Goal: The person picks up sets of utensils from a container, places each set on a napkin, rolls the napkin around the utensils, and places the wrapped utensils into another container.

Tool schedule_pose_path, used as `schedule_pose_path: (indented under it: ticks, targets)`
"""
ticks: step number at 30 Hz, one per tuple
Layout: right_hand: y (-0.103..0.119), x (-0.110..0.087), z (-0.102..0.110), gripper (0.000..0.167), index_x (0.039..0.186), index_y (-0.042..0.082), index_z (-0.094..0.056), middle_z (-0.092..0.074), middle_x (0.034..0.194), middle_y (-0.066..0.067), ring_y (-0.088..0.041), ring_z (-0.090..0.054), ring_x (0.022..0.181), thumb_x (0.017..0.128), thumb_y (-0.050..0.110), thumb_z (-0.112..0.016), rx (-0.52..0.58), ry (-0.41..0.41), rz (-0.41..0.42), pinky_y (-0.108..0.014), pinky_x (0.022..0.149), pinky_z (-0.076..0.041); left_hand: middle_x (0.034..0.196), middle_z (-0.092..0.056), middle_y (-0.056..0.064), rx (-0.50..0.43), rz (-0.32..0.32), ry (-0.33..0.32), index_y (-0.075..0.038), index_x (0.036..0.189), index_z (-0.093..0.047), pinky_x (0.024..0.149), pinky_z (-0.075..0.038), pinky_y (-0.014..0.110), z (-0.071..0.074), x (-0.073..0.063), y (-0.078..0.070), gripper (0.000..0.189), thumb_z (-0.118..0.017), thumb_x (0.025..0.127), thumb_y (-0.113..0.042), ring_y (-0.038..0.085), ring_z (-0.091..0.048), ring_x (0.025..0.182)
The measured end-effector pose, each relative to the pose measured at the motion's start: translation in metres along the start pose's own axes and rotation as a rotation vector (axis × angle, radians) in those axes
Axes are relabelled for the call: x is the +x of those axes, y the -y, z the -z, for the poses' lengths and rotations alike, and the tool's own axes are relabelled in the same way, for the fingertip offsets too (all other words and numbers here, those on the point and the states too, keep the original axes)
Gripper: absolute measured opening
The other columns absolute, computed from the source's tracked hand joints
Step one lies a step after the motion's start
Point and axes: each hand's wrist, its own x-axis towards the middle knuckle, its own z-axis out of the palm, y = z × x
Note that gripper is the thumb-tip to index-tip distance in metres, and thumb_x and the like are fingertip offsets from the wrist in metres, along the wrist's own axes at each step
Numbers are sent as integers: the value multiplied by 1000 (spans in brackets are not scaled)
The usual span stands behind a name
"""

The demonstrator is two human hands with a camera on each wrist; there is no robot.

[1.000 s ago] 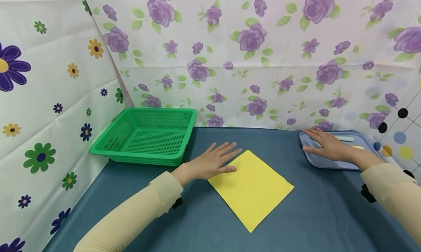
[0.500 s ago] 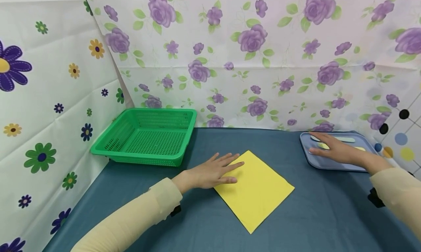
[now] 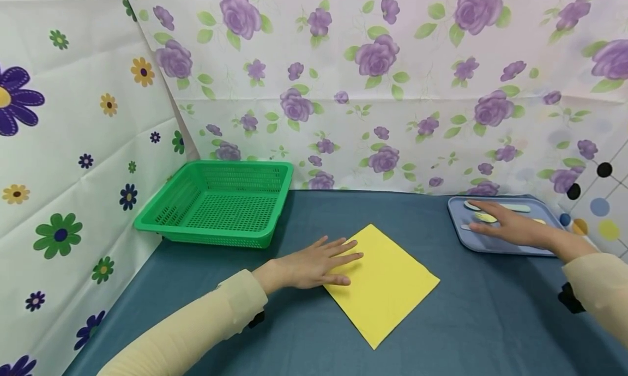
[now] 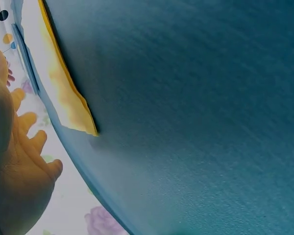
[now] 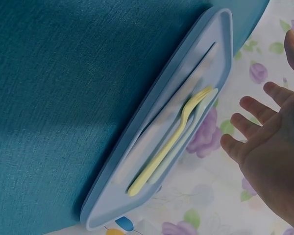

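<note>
A folded yellow napkin (image 3: 387,289) lies flat on the blue cloth, one corner toward the person. Over its left edge, the left hand (image 3: 309,264) is held palm down with fingers spread. The left wrist view shows that hand apart from the napkin (image 4: 63,93). At the right, the right hand (image 3: 520,229) hovers above a blue tray (image 3: 473,244) with its fingers extended, holding nothing. In the right wrist view a yellow fork (image 5: 161,152), a pale green spoon (image 5: 186,132) and a whitish knife (image 5: 171,107) lie side by side in the tray.
A green perforated plastic basket (image 3: 275,215) stands at the back left. Flowered sheets (image 3: 343,131) rise behind and to the left of the blue-covered table (image 3: 481,310). A dotted sheet (image 3: 608,207) borders the right side.
The left hand has shifted slightly toward the person. The right hand has drifted right, uncovering more of the cutlery. Napkin, basket and tray stay put.
</note>
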Motion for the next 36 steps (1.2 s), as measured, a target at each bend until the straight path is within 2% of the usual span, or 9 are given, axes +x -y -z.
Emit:
schedule_pose_path:
  ticks: [12,23,29,36]
  targets:
    - [1,-8,8,78,164,0,-23,-18,162,-39,-66,-23,141,108,40,-59,-21,32,-35,-83,98,-33,176,-8,1,-5,-59,37,-28,169,-19,130,-4,51,-5,-8,3,69,-36,110,-59,22,-7,161]
    - [-6,-13,10,81,165,0,-20,-21,161,-41,-67,-25,140,107,40,-60,-29,53,-63,-82,97,-36,175,-12,4,7,-69,41,-26,168,-23,130,-9,47,-9,-14,5,65,-36,111,-55,22,-10,161]
    - [-10,-15,13,80,164,-2,-22,-25,159,-41,-67,-30,139,106,37,-61,-30,40,-43,-81,95,-39,175,-13,2,-17,-59,57,-27,167,-25,130,-11,41,-8,-15,4,64,-38,111,-54,19,-12,160]
    - [-18,-18,18,78,164,-4,-19,-28,158,-41,-65,-31,139,108,33,-59,23,57,-28,-77,95,-42,174,-15,-4,-58,-22,70,-31,166,-28,129,-15,36,-10,-16,4,63,-39,110,-55,13,-12,160]
